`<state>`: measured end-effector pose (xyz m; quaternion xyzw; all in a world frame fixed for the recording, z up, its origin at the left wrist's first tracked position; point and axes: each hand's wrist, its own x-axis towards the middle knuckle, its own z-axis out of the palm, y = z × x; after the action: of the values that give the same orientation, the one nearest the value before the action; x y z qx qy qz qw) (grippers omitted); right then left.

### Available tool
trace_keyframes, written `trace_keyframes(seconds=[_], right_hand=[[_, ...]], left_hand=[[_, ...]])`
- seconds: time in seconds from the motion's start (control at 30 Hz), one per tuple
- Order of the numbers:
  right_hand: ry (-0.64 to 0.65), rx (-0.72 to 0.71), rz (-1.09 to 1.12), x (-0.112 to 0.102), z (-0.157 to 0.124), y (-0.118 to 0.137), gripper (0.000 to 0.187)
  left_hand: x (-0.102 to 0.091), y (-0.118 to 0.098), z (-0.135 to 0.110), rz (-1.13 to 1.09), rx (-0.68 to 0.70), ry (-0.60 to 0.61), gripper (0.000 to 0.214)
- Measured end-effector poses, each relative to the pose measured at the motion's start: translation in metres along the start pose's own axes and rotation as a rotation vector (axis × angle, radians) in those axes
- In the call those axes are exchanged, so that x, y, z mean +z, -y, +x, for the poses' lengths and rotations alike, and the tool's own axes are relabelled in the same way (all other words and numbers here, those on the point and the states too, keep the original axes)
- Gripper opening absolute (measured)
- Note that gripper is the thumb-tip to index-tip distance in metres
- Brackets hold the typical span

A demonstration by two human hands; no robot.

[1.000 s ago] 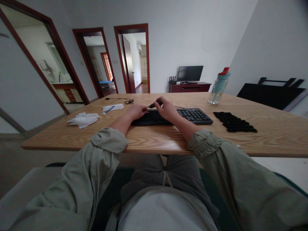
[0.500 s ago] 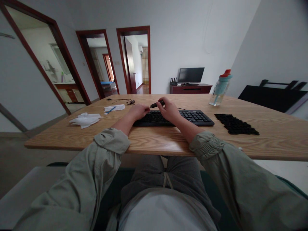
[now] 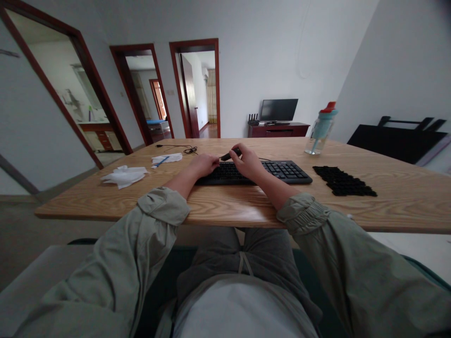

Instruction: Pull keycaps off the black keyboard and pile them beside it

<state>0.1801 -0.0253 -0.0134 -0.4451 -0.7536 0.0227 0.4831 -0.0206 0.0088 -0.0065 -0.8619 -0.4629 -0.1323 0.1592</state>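
Observation:
A black keyboard [image 3: 291,172] lies on the wooden table in front of me, its cable running off the back. My right hand [image 3: 245,161] is closed around a short, dark-handled tool [image 3: 229,155], held slanted above the keyboard's back edge. The tool's thin tip points left toward my left hand, and I cannot make out its kind. At the keyboard's left part, my left hand [image 3: 206,164] has its fingers pinched together close to that tip. Whatever those fingers hold is hidden. Rows of small black pieces, apparently keycaps [image 3: 343,181], lie right of the keyboard.
Crumpled white tissue [image 3: 125,176] lies at the left, with a blue stick-like item [image 3: 161,161] on another tissue [image 3: 173,157] behind it. A coiled black cable [image 3: 190,150] is farther back. A water bottle [image 3: 320,131] stands at the back right of the table [image 3: 225,206].
Both hands stay in nearly the same place over the keyboard. The tool's tip, visible earlier by the left fingers, now shows less. The view has shifted very slightly.

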Motion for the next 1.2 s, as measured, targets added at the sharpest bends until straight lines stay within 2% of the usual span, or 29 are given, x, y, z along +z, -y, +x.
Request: trace_keyframes(seconds=[0.2,0.33,0.63,0.8,0.93,1.0,1.1,1.13,1.2], right_hand=[[0.023,0.001,-0.007,-0.003,-0.003,0.004,0.029],[0.047,-0.008,-0.022,-0.005,-0.004,0.003,0.028],[0.085,-0.018,0.022,-0.013,-0.007,0.007,0.022],[0.145,0.033,-0.005,-0.017,-0.006,-0.001,0.023],[0.173,0.049,-0.056,-0.017,-0.005,-0.004,0.026],[0.167,0.042,-0.056,-0.016,-0.005,-0.005,0.027],[0.151,0.019,-0.047,-0.014,-0.003,-0.006,0.028],[0.149,0.012,-0.044,-0.013,-0.003,-0.007,0.028],[0.147,0.0,-0.037,-0.011,-0.002,-0.008,0.028]], left_hand=[[0.005,0.002,0.002,0.016,0.05,0.013,0.03],[0.007,0.003,0.003,0.037,0.023,0.015,0.031],[0.012,0.007,0.005,-0.044,0.065,-0.011,0.027],[0.013,0.001,0.005,-0.025,-0.005,-0.018,0.026],[0.005,-0.001,0.003,-0.031,-0.058,-0.015,0.026],[-0.002,0.0,0.002,-0.044,-0.062,-0.073,0.028],[-0.011,0.0,0.006,-0.052,0.02,-0.265,0.035],[-0.012,0.0,0.009,-0.051,0.062,-0.291,0.039],[-0.012,-0.002,0.016,-0.043,0.133,-0.241,0.046]])
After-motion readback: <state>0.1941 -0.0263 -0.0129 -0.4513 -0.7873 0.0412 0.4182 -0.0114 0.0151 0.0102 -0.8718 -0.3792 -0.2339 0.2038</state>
